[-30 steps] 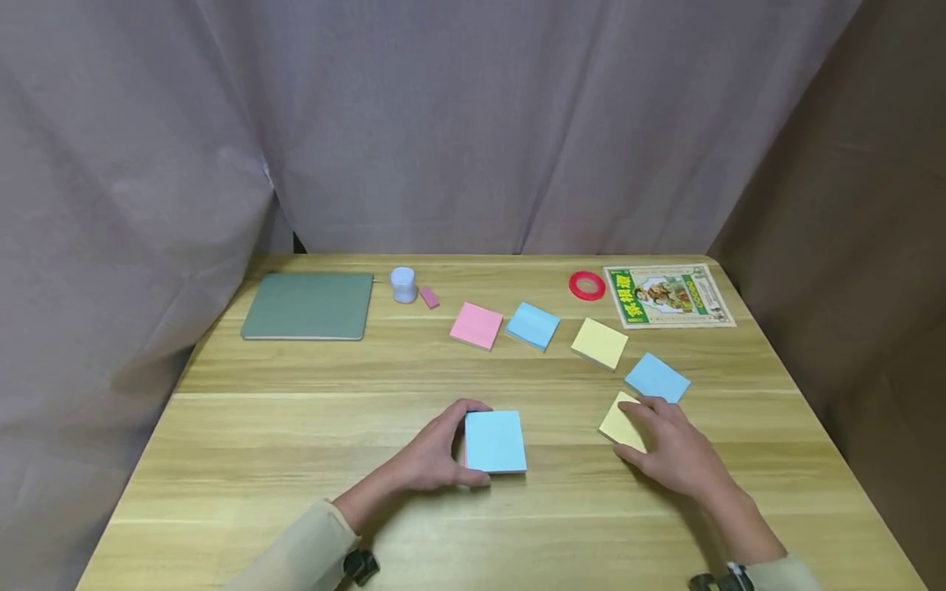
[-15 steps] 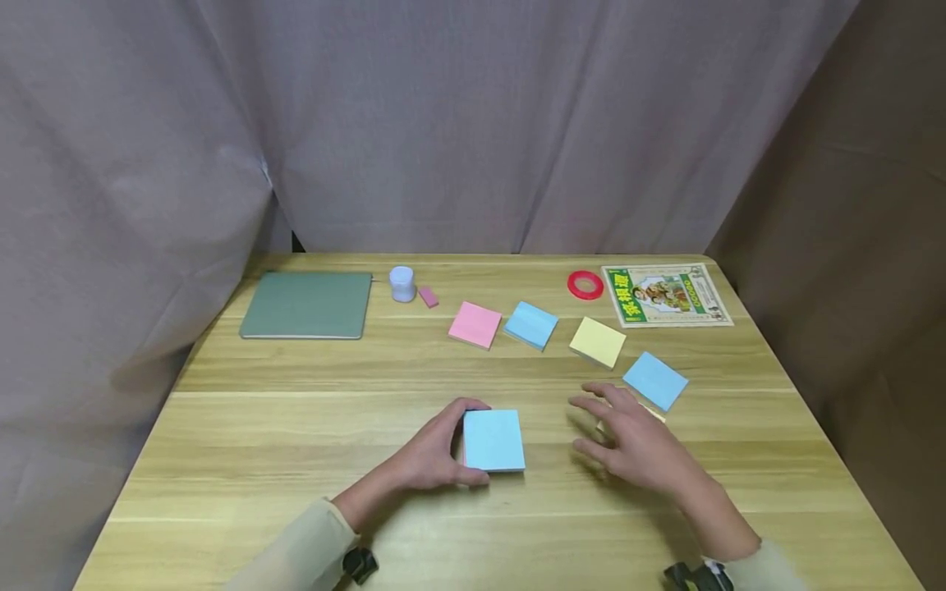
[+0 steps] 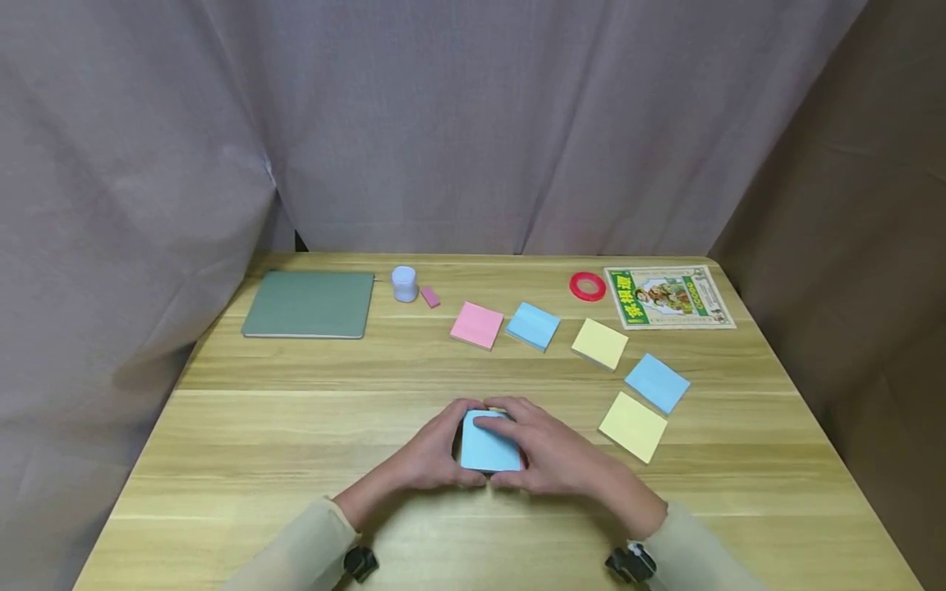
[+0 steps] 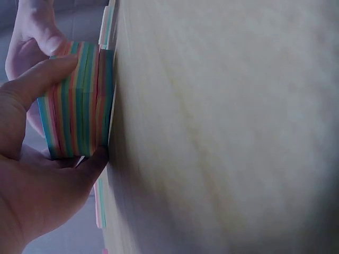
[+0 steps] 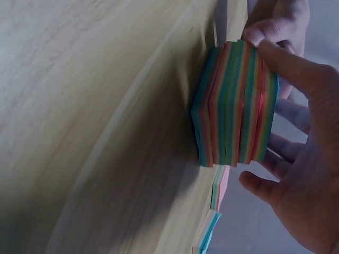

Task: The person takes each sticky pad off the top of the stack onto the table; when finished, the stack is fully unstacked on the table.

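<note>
A tall stack of sticky note pads [image 3: 488, 450] with a light blue top stands on the wooden table near the front middle. Both wrist views show its striped sides [image 4: 74, 114] in blue, green, yellow, orange and pink layers, slightly uneven between pads. My left hand [image 3: 432, 451] grips the stack from the left, thumb on the near side and fingers at the far side. From the right, my right hand [image 3: 557, 451] holds it too, with its thumb [image 5: 294, 66] along the near side and one finger lying over the top. The thumbs nearly meet.
Loose pads form an arc behind and right: pink [image 3: 476, 326], blue [image 3: 533, 326], yellow [image 3: 599, 344], another blue [image 3: 658, 382] and yellow [image 3: 633, 427]. Along the back are a green notebook [image 3: 309, 304], white container [image 3: 404, 284], pink eraser-like block [image 3: 430, 296], red tape roll [image 3: 587, 286] and printed sheet [image 3: 669, 297].
My right hand has left the nearest yellow pad, moved left across the table and taken hold of the stack's right side. My left hand has stayed on the stack.
</note>
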### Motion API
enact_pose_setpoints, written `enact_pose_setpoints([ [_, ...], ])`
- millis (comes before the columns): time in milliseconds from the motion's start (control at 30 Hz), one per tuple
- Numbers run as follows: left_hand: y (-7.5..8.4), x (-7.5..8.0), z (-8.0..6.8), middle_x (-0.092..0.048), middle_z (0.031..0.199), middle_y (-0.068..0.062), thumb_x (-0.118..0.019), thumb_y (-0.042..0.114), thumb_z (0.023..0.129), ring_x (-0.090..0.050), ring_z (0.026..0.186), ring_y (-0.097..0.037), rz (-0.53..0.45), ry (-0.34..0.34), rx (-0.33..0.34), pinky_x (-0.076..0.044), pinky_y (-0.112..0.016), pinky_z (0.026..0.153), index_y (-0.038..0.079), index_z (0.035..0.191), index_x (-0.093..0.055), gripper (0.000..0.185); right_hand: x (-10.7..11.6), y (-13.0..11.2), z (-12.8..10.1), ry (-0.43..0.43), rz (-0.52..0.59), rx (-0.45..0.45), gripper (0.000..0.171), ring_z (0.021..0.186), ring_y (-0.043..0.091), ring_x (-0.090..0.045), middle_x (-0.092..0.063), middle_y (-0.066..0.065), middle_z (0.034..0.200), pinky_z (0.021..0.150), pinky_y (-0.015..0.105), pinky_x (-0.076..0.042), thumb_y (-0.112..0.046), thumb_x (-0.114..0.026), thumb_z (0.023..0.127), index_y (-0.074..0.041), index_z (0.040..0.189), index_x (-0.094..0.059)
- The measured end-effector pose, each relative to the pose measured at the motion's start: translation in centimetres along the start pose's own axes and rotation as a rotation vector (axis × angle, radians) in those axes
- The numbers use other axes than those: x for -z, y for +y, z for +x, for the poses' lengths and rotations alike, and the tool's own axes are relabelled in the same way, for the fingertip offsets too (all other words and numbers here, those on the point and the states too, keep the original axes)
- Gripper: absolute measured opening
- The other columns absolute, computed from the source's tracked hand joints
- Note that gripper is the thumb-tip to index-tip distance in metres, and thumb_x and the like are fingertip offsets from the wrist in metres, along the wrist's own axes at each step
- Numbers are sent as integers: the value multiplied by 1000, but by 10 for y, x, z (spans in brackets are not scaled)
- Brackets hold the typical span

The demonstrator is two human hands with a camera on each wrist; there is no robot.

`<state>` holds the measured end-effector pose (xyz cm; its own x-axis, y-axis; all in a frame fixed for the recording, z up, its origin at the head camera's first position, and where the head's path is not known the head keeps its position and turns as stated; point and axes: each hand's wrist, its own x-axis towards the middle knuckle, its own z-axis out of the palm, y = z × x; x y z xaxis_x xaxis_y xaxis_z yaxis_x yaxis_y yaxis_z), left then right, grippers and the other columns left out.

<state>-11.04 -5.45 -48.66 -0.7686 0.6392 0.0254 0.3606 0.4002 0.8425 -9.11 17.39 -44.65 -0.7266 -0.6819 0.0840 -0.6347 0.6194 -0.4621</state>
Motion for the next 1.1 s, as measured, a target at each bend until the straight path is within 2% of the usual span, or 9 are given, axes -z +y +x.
enact_pose_setpoints([
  [233,0,-1,0,-50,132,-1,-91,17,67,-51,112,-17,17,9,2,-42,-37,96,11,139,-39,89,1,-3,3,6,-12,3,72,127,18,-44,-44,4,144,98,37,-43,-38,-80,79,-15,141,-52],
  [400,2,-1,1,-49,133,1,-91,16,67,-48,116,-15,19,3,30,-39,-37,102,13,139,-38,89,7,-2,-2,-1,-30,-45,68,124,15,-46,-48,1,140,96,36,-45,-37,-82,78,-17,138,-56],
  [533,4,-1,2,-49,131,2,-92,14,66,-47,118,-14,6,7,29,-37,-38,105,13,137,-39,89,19,5,-10,-8,-6,-111,65,120,15,-48,-50,-2,136,96,38,-45,-37,-84,75,-20,133,-60],
  [633,5,-1,2,-50,129,3,-92,13,65,-47,117,-13,-6,8,33,-37,-37,105,13,136,-41,88,31,18,-16,21,19,-187,65,121,20,-50,-51,-1,137,96,43,-45,-36,-85,74,-21,133,-60],
  [800,8,-1,3,-51,125,4,-92,11,64,-48,115,-14,-20,10,45,-38,-39,104,13,134,-43,86,42,54,-24,132,-9,-336,67,124,30,-49,-51,7,140,98,52,-42,-32,-85,74,-17,134,-60],
  [967,8,-3,3,-52,124,3,-92,10,64,-49,115,-15,-21,18,46,-38,-40,103,12,134,-43,86,35,84,-29,156,-55,-470,65,126,35,-46,-51,13,139,102,55,-38,-31,-84,75,-11,133,-60],
  [1100,7,-4,3,-53,124,2,-92,10,64,-50,114,-16,-11,26,30,-39,-40,102,11,134,-44,85,28,94,-33,164,-83,-503,64,123,39,-48,-52,17,134,100,56,-39,-29,-83,75,-8,130,-61],
])
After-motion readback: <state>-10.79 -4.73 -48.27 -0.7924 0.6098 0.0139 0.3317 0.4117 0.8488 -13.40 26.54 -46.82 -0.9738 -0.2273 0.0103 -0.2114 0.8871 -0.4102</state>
